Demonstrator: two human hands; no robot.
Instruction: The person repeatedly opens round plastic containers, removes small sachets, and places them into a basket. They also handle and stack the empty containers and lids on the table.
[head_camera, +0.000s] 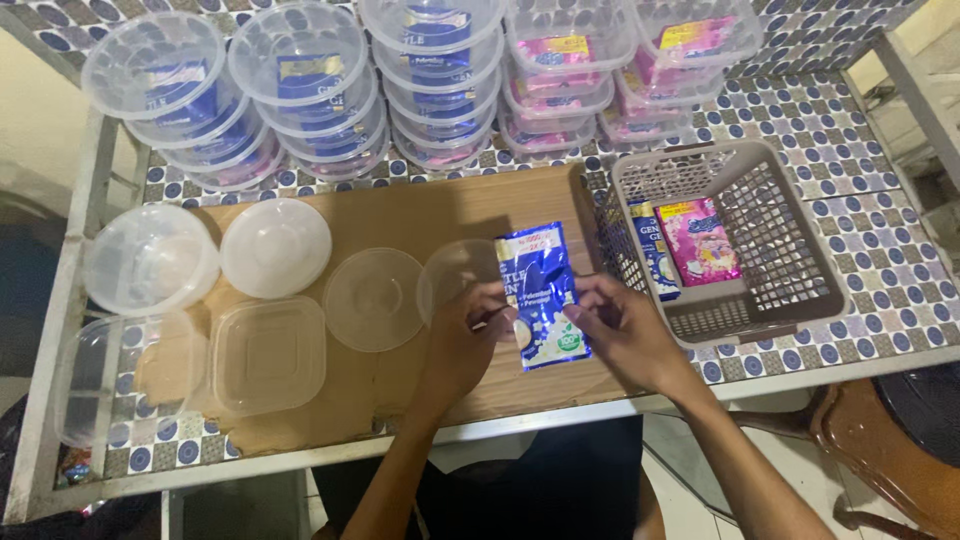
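Note:
A blue sachet (540, 290) with white print is held flat over the brown board (420, 215) between both my hands. My left hand (470, 335) pinches its left edge and my right hand (622, 330) pinches its right edge. A clear round lid (452, 275) lies just behind my left hand, partly hidden by it. To the right stands a grey mesh basket (780, 250) holding another blue sachet (655, 250) and a pink sachet (698, 240).
Stacks of clear round tubs with blue sachets (300, 90) and tubs with pink sachets (565, 70) line the back of the tiled table. Loose clear lids and tubs (270, 350) lie at the left. A wooden chair (880, 450) stands at the lower right.

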